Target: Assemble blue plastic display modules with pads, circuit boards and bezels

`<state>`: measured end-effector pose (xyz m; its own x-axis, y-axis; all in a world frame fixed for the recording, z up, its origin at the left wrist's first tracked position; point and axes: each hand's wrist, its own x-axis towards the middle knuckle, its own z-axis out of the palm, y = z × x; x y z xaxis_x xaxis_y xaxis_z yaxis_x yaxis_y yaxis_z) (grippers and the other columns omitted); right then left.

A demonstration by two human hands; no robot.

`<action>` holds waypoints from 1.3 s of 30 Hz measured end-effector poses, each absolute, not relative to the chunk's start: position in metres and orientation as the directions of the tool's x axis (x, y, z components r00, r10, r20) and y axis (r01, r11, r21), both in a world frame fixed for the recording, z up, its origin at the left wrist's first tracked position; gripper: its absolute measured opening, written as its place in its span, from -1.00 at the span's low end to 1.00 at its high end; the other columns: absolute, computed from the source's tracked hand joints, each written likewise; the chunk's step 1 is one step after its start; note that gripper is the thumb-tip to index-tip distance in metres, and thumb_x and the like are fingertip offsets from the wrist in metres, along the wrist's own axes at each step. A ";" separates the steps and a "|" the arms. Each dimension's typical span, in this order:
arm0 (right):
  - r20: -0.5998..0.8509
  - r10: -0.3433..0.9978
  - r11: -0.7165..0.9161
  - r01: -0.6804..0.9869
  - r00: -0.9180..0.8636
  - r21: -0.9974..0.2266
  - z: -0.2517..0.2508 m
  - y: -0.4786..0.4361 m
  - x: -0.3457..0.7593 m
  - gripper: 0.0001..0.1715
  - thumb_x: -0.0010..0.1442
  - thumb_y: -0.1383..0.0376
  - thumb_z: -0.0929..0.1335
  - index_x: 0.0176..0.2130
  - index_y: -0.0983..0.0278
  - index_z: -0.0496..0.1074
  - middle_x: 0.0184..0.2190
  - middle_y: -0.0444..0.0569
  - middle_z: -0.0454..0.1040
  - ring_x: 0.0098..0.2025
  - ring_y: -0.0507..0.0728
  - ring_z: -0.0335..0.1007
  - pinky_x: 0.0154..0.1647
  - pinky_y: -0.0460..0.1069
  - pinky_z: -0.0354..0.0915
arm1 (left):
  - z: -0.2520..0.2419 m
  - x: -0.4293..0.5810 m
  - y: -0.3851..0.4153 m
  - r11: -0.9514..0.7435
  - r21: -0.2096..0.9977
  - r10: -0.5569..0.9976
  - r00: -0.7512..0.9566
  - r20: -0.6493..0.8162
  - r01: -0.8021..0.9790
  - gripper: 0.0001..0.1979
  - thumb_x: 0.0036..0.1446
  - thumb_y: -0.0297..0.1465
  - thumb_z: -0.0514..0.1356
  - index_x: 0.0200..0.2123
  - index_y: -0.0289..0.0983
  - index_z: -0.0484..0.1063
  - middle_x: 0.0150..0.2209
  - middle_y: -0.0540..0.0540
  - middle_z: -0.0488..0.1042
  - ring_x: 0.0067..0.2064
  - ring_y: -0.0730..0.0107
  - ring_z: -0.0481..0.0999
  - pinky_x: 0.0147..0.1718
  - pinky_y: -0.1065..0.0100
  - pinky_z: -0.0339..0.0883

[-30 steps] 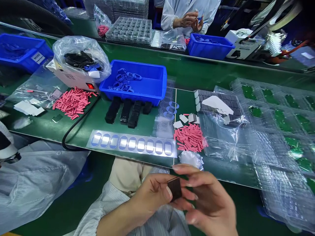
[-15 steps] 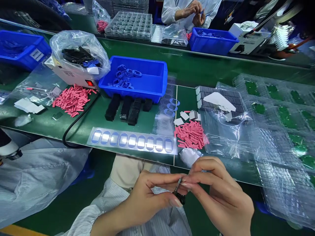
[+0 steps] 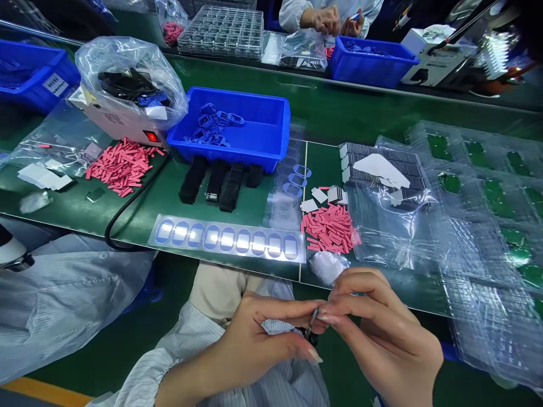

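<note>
My left hand (image 3: 258, 345) and my right hand (image 3: 382, 333) meet in front of my lap, just off the table's near edge. Between them is a small thin dark part (image 3: 313, 323) seen edge-on; its exact kind is hidden by the fingers. The left hand's thumb and index finger hold it from the left. At its upper end the right fingertips are pinched together. Nearest to the hands on the table lie a crumpled clear plastic wad (image 3: 329, 268), a heap of pink strips (image 3: 330, 229) and a sheet of oval stickers (image 3: 227, 240).
A blue bin (image 3: 254, 141) with blue plastic frames stands at the back, black part stacks (image 3: 231, 187) before it. Clear trays with green circuit boards (image 3: 494, 198) fill the right. At left are a bagged box (image 3: 114, 121) and pink strips (image 3: 121, 167). Another person's hands (image 3: 328, 21) work opposite.
The left thumb has shifted slightly right and down, away from the dark part's lower end. The right fingers keep their pinch. The camera view has tilted slightly.
</note>
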<state>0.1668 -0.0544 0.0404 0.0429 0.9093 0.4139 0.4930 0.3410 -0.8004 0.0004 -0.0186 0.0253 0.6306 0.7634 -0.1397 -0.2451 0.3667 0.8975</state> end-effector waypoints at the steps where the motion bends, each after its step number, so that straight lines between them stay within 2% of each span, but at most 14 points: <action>1: 0.412 0.910 0.340 0.491 0.042 -0.802 0.040 -0.055 0.167 -0.81 0.10 0.52 0.37 -0.33 0.25 0.46 -0.43 -0.09 0.35 -0.31 0.08 0.30 -0.38 0.01 0.30 | 0.025 0.000 -0.019 0.358 0.903 0.763 0.632 -0.135 -0.239 -0.60 -0.06 -0.40 0.37 -0.11 0.05 0.52 -0.24 0.04 0.66 -0.19 0.31 0.63 -0.17 0.44 0.48; 8: 0.440 0.898 0.369 0.542 0.002 -0.755 0.037 -0.054 0.166 -0.82 0.12 0.51 0.34 -0.32 0.24 0.41 -0.42 -0.09 0.34 -0.31 0.09 0.30 -0.35 0.03 0.28 | 0.025 -0.001 -0.020 0.309 0.931 0.773 0.622 -0.126 -0.195 -0.54 -0.06 -0.46 0.37 -0.10 0.12 0.49 -0.26 0.12 0.66 -0.19 0.37 0.62 -0.19 0.51 0.46; 14: 0.568 0.821 0.393 0.778 -0.057 -0.490 0.031 -0.069 0.161 -0.83 0.10 0.52 0.29 -0.35 0.26 0.33 -0.36 -0.08 0.33 -0.26 0.09 0.28 -0.21 0.04 0.22 | 0.018 0.008 -0.023 0.488 0.808 0.832 0.455 -0.317 -0.331 -0.72 -0.16 -0.30 0.41 -0.27 -0.07 0.61 -0.30 0.01 0.66 -0.22 0.28 0.64 -0.19 0.42 0.51; 17: 0.463 0.875 0.226 0.728 0.139 -0.648 0.019 -0.072 0.173 -0.89 0.15 0.45 0.28 -0.36 0.25 0.29 -0.33 -0.05 0.32 -0.23 0.11 0.29 -0.22 0.04 0.22 | 0.012 0.008 -0.018 0.493 0.763 0.863 0.348 -0.366 -0.417 -0.71 -0.16 -0.31 0.42 -0.27 -0.09 0.61 -0.28 -0.01 0.66 -0.22 0.30 0.64 -0.19 0.42 0.52; 19: 0.350 0.902 0.058 0.735 0.251 -0.676 0.005 -0.067 0.185 -0.92 0.21 0.35 0.27 -0.36 0.24 0.28 -0.33 -0.04 0.34 -0.22 0.13 0.32 -0.24 0.04 0.23 | 0.011 0.007 -0.014 0.481 0.762 0.872 0.327 -0.364 -0.434 -0.71 -0.15 -0.31 0.41 -0.26 -0.10 0.61 -0.29 -0.01 0.66 -0.23 0.32 0.65 -0.20 0.44 0.52; 22: 0.362 0.900 -0.035 0.869 0.242 -0.494 -0.019 -0.055 0.198 -0.84 0.22 0.23 0.29 -0.39 0.24 0.32 -0.37 -0.03 0.41 -0.25 0.16 0.34 -0.23 0.05 0.23 | 0.013 0.005 -0.010 0.466 0.787 0.875 0.340 -0.344 -0.403 -0.70 -0.17 -0.30 0.42 -0.25 -0.10 0.61 -0.30 -0.02 0.67 -0.23 0.32 0.64 -0.19 0.44 0.52; 24: 0.430 0.877 -0.048 0.928 0.216 -0.369 -0.029 -0.051 0.199 -0.87 0.18 0.25 0.33 -0.38 0.25 0.36 -0.37 -0.01 0.47 -0.24 0.17 0.35 -0.23 0.06 0.19 | 0.017 0.004 -0.010 0.449 0.809 0.880 0.342 -0.328 -0.379 -0.69 -0.17 -0.29 0.42 -0.25 -0.10 0.61 -0.32 -0.02 0.67 -0.23 0.30 0.64 -0.21 0.43 0.53; 26: 0.517 0.848 -0.012 0.979 0.120 -0.206 -0.033 -0.051 0.197 -0.94 0.14 0.31 0.39 -0.30 0.25 0.42 -0.32 -0.01 0.55 -0.23 0.18 0.38 -0.24 0.04 0.17 | 0.021 0.004 -0.011 0.427 0.832 0.890 0.327 -0.317 -0.354 -0.70 -0.16 -0.31 0.42 -0.25 -0.10 0.61 -0.33 -0.02 0.67 -0.23 0.27 0.64 -0.21 0.42 0.53; 29: 0.549 0.827 0.133 0.991 -0.120 0.017 -0.029 -0.055 0.195 -0.75 0.12 0.40 0.41 -0.15 0.23 0.45 -0.25 -0.07 0.60 -0.17 0.19 0.43 -0.22 0.05 0.18 | 0.025 0.003 -0.011 0.387 0.864 0.907 0.299 -0.295 -0.322 -0.69 -0.16 -0.38 0.42 -0.25 -0.09 0.61 -0.33 -0.01 0.67 -0.23 0.27 0.64 -0.22 0.41 0.53; 31: 0.544 0.824 0.227 0.972 -0.160 -0.057 -0.023 -0.057 0.195 -0.68 0.11 0.44 0.40 -0.10 0.21 0.44 -0.23 -0.07 0.60 -0.15 0.20 0.44 -0.20 0.06 0.21 | 0.026 0.001 -0.010 0.391 0.865 0.904 0.310 -0.296 -0.314 -0.69 -0.16 -0.40 0.42 -0.25 -0.11 0.60 -0.33 -0.01 0.67 -0.21 0.28 0.64 -0.20 0.41 0.52; 34: 0.551 0.831 0.357 0.834 -0.077 -0.421 -0.009 -0.056 0.193 -0.57 0.11 0.47 0.39 -0.01 0.20 0.40 -0.14 0.01 0.55 -0.09 0.21 0.42 -0.15 0.11 0.30 | 0.023 -0.002 -0.006 0.517 0.760 0.821 0.478 -0.312 -0.393 -0.62 -0.10 -0.30 0.39 -0.14 -0.13 0.55 -0.36 -0.03 0.67 -0.27 0.34 0.64 -0.22 0.40 0.50; 36: 0.480 0.874 0.413 0.643 -0.079 -0.645 0.003 -0.052 0.189 -0.52 0.18 0.37 0.36 0.10 0.19 0.31 -0.05 0.06 0.49 -0.03 0.22 0.39 -0.09 0.16 0.34 | 0.018 -0.006 -0.004 0.683 0.626 0.648 0.709 -0.279 -0.377 -0.45 -0.05 -0.16 0.32 0.05 -0.13 0.40 -0.40 -0.05 0.66 -0.40 0.38 0.64 -0.32 0.40 0.49; 38: 0.399 0.896 0.442 0.484 -0.195 -0.755 0.017 -0.045 0.184 -0.49 0.24 0.17 0.31 0.16 0.17 0.25 -0.01 0.07 0.46 0.02 0.22 0.37 -0.04 0.17 0.36 | 0.012 -0.011 -0.004 0.796 0.552 0.423 0.881 -0.211 -0.250 -0.27 -0.04 -0.03 0.25 0.18 -0.16 0.23 -0.46 -0.05 0.63 -0.52 0.37 0.61 -0.44 0.40 0.46; 39: 0.375 0.886 0.460 0.425 -0.272 -0.779 0.024 -0.041 0.182 -0.49 0.24 0.10 0.29 0.14 0.14 0.26 -0.01 0.04 0.47 0.02 0.20 0.38 -0.03 0.16 0.37 | 0.009 -0.013 -0.004 0.802 0.567 0.357 0.912 -0.201 -0.189 -0.22 -0.07 0.02 0.24 0.18 -0.20 0.22 -0.49 -0.06 0.61 -0.55 0.36 0.59 -0.47 0.40 0.44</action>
<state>0.1822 -0.0405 0.0244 -0.2721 0.8861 0.3751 0.4254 0.4604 -0.7791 -0.0127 -0.0042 0.0088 0.9123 0.3571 -0.2006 -0.1890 0.8016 0.5672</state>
